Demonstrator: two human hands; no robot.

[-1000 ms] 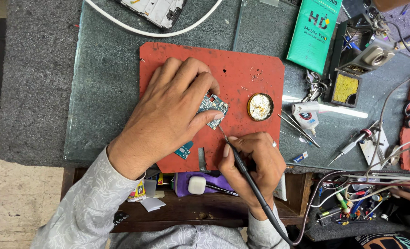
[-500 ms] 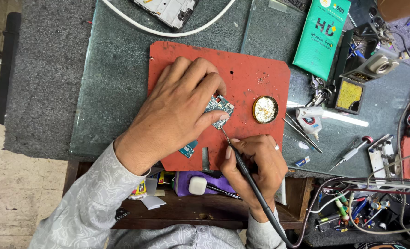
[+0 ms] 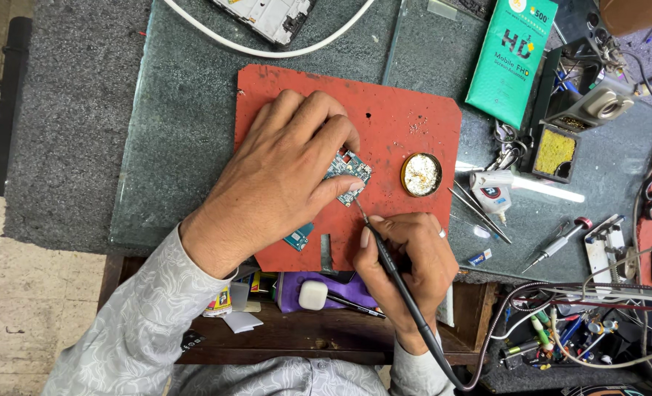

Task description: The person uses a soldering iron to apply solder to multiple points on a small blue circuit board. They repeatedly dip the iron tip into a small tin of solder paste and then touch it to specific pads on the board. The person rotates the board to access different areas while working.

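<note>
While the left hand (image 3: 282,172) lies flat and spread across the middle of the frame, its fingers press a small green circuit board (image 3: 346,167) down onto the red work mat (image 3: 407,125). Most of the board is hidden under the palm; only one corner shows past the fingertips, and a second green sliver shows below the heel of the hand, lower on the mat. Whether these are one board or two cannot be told.

The right hand (image 3: 407,268), at lower centre, is closed in a pen grip around a black soldering iron (image 3: 388,260). The iron's tip meets the exposed edge of the board just below the left index finger. Its cable runs down past the wrist and is cut off by the bottom edge of the frame.

A round brass tin (image 3: 421,174) sits on the mat just right of the board, apart from it. Tweezers (image 3: 476,213) lie off the mat further right, beside a small white tube (image 3: 491,191). A green carton (image 3: 511,59) stands at upper right, its top cropped. A white cable (image 3: 267,48) curves along the top edge, around a partly visible white device. The tangle of wires at lower right is too cluttered to sort out.
</note>
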